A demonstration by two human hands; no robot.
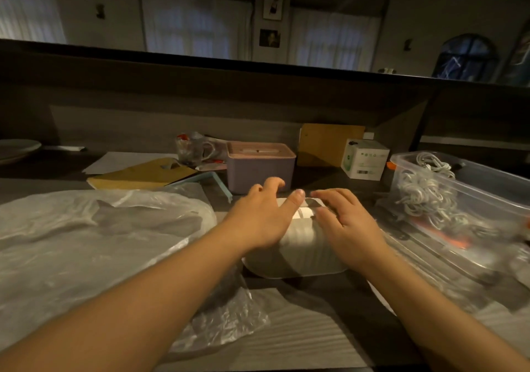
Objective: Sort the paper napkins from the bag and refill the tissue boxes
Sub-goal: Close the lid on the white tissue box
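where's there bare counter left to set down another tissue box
Bare wood-grain counter shows near the front edge, between the forearms, just this side of the white tissue box. A small dark patch lies between the purple tissue box and the small white carton. The plastic bag crowds the left; the clear cable tub crowds the right.

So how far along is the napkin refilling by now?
Midway, as far as I can tell. The purple tissue box behind stands closed, so it may be done. Both hands, left hand and right hand, press on the white tissue box, apparently closing it. The plastic bag lies slack beside it; what's left inside is unclear.
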